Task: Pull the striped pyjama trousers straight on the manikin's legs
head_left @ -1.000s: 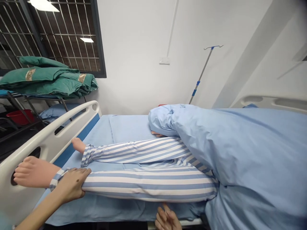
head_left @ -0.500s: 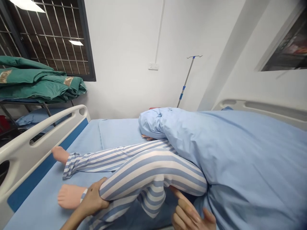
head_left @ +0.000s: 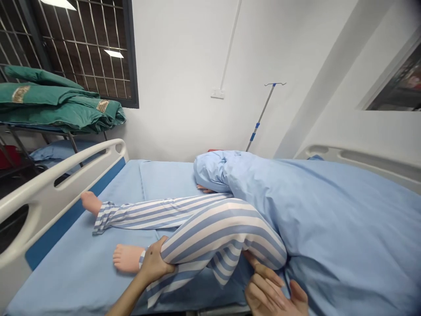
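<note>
A manikin's bent leg (head_left: 226, 224) in blue-and-white striped trousers has its knee raised above the bed. My left hand (head_left: 156, 262) is closed around the lower shin, just above the bare foot (head_left: 129, 258). My right hand (head_left: 274, 292) is low beside the thigh, with its index finger stretched to the underside near the knee. Its other fingers are loosely bent and the thumb stands apart. The fingertip is partly hidden under the cloth. The other leg (head_left: 164, 213) lies straight, its foot (head_left: 91, 202) near the bed's end board.
A light blue quilt (head_left: 315, 206) covers the upper body. The white footboard (head_left: 62, 175) stands at the left and a bed rail (head_left: 371, 158) at the right. Behind the bed rises a drip stand (head_left: 261, 116). Green folded bedding (head_left: 62, 105) is piled at far left.
The bent leg's foot has drawn toward the hips with my left hand around the shin, moving right. The knee looks more sharply bent. The camera view has shifted slightly.
</note>
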`<action>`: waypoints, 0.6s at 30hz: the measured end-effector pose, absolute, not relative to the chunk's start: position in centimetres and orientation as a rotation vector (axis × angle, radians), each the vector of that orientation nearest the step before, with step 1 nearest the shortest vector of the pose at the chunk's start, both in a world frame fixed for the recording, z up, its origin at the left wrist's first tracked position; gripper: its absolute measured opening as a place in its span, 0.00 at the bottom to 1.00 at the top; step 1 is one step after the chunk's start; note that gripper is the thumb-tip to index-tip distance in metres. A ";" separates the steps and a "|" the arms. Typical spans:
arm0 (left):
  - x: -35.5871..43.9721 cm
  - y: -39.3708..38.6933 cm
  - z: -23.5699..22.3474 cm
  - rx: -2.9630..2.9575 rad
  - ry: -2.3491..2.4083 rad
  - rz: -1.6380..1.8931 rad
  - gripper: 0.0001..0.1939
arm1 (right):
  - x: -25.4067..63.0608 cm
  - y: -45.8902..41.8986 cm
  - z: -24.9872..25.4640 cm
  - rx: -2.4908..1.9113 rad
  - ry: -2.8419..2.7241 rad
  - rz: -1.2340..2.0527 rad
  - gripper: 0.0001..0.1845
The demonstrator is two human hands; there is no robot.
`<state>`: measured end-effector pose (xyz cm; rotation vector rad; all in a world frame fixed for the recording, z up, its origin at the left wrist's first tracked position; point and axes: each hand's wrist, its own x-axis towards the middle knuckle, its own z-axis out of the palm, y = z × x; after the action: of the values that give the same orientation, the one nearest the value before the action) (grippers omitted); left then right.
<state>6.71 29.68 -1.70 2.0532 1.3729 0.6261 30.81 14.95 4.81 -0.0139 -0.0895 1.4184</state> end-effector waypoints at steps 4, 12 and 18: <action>4.8 30.1 -1.4 2.114 1.373 0.607 0.16 | 30.1 15.0 4.7 -0.004 -0.013 1.387 0.10; -4.4 31.8 0.2 2.391 1.525 0.380 0.25 | 28.7 15.3 -1.0 -0.220 0.013 1.497 0.13; -9.4 31.1 0.3 2.553 1.634 0.182 0.26 | 26.8 16.1 -6.0 -0.347 0.014 1.614 0.17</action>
<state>-9.41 31.10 0.26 2.5529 1.6341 0.1822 26.85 16.07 -6.00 -0.3465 0.0136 1.6143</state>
